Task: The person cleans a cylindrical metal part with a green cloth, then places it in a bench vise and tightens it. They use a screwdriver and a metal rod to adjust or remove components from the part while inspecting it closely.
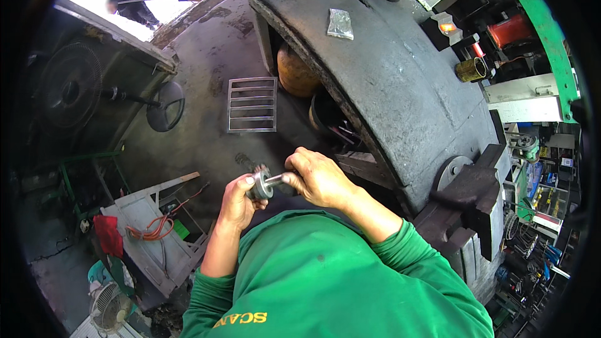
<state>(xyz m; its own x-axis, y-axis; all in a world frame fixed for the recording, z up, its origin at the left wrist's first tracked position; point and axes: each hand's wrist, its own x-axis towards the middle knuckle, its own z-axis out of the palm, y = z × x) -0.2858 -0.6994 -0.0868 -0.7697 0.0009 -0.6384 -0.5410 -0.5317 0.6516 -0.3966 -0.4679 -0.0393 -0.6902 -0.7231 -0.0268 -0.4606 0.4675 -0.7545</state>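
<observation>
In front of my body, my left hand (238, 199) is closed round a thick round metal part (262, 185) with a hole in its middle. My right hand (317, 177) pinches a short metal rod (274, 180) between thumb and fingers. The rod's far end reaches the middle of the round part; I cannot tell how deep it sits. Both pieces are held up over the floor, to the left of the workbench. A darker, blurred shape lies just beyond the round part, too unclear to name.
A dark metal workbench (400, 81) fills the right, with a plastic bag (340, 24) and a big vise (466, 194). On the floor lies a slatted metal grate (252, 105). Left are a pedestal fan (72, 84) and a grey cabinet (147, 231). Another person (134, 5) holds a pole outside.
</observation>
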